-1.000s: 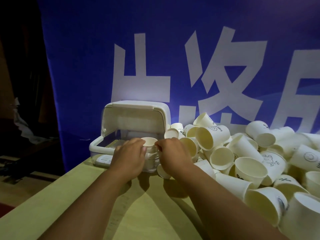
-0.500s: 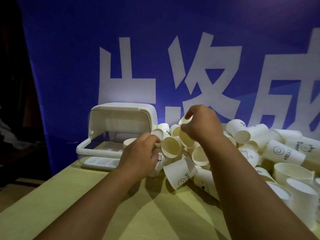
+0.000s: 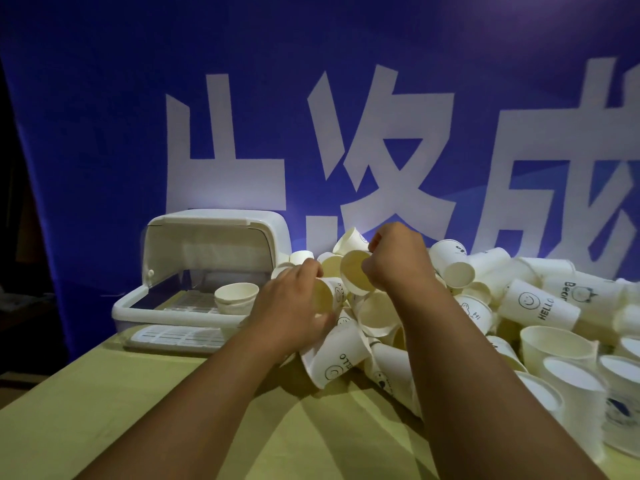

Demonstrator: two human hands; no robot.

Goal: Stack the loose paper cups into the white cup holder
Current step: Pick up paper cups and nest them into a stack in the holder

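The white cup holder stands at the table's back left with its lid raised. A short stack of cups sits upright inside it. A big pile of loose paper cups covers the right side of the table. My left hand grips a paper cup lying on its side at the pile's left edge, just right of the holder. My right hand holds another paper cup by its rim, mouth facing me, right beside the left hand's cup.
A blue banner with large white characters hangs right behind the table. The yellow-green tabletop runs toward me; its left edge drops off into a dark room. A white grid tray juts out in front of the holder.
Both hands left the holder, where a cup now stands, and went right into the pile. The right hand lifted a cup and brought it down beside the one the left hand took.
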